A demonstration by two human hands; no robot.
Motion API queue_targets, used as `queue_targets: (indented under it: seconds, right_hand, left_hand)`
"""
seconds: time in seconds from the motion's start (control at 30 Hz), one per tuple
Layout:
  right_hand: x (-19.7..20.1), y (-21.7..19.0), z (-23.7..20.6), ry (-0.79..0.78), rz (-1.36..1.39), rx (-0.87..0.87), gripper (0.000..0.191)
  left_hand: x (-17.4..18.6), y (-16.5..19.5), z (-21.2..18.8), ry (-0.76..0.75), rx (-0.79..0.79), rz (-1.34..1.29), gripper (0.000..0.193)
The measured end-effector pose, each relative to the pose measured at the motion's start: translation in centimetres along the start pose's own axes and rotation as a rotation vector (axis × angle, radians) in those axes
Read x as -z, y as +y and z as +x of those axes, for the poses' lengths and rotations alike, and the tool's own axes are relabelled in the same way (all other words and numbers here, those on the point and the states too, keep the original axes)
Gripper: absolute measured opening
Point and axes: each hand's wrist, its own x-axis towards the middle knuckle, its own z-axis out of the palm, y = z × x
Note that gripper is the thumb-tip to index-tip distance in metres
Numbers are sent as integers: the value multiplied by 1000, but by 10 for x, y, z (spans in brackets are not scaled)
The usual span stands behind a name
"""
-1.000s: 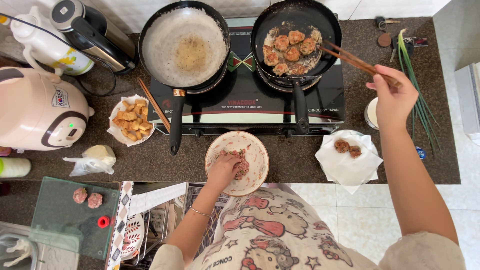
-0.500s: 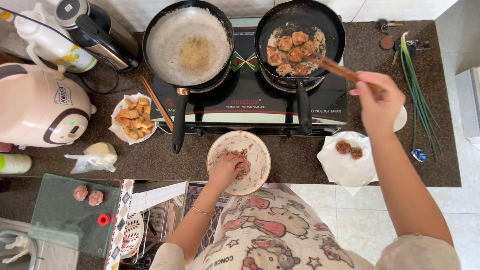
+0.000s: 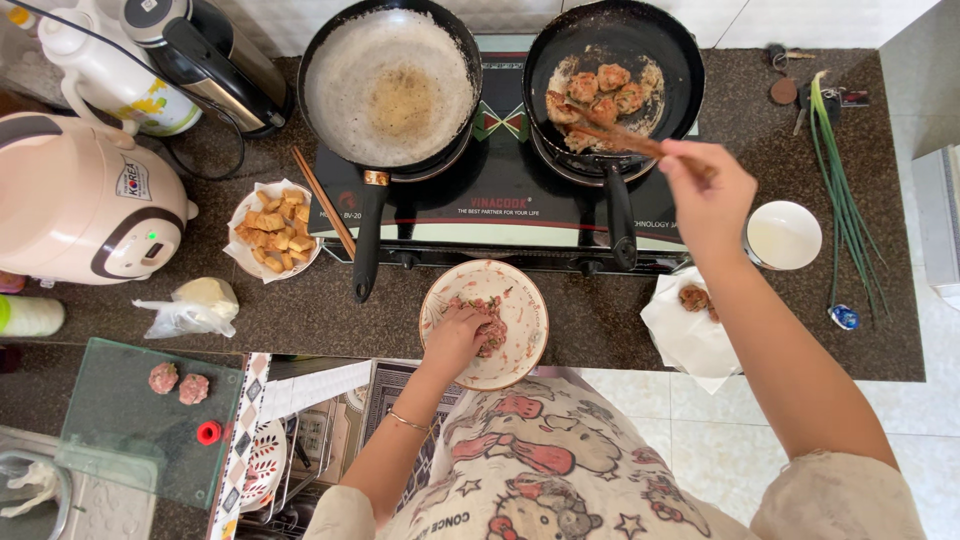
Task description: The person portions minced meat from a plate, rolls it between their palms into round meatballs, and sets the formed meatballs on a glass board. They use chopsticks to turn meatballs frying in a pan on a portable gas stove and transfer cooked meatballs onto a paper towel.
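Note:
My right hand (image 3: 708, 190) holds wooden chopsticks (image 3: 612, 132) whose tips reach into the right black pan (image 3: 672, 48), where several browned meat patties (image 3: 602, 92) are frying. My left hand (image 3: 456, 338) rests in a patterned bowl (image 3: 520, 322) on the counter edge, fingers closed on raw minced meat (image 3: 492, 332). The left pan (image 3: 392, 85) holds bubbling oil with nothing in it. Both pans sit on a black two-burner stove (image 3: 500, 200).
A plate of fried tofu cubes (image 3: 272, 228) and spare chopsticks (image 3: 322, 200) lie left of the stove. A rice cooker (image 3: 80, 200), kettles, a plastic bag, two raw patties (image 3: 178, 384) on a glass board. Right: paper with cooked patties (image 3: 692, 300), white cup (image 3: 782, 236), green onions (image 3: 842, 190).
My right hand has moved left and down, swinging the chopsticks to the lower left part of the right pan. The left hand stays in the bowl.

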Motion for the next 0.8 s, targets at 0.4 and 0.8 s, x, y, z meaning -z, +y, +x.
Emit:
queue_targets:
  seconds: [0.4, 0.8]
  right_hand:
    - [20, 35, 10, 337, 549, -376, 17]
    - [58, 41, -76, 594, -149, 35, 18]
  left_hand:
    - [1, 1, -2, 114, -104, 29, 30]
    - [12, 15, -3, 78, -43, 3, 48]
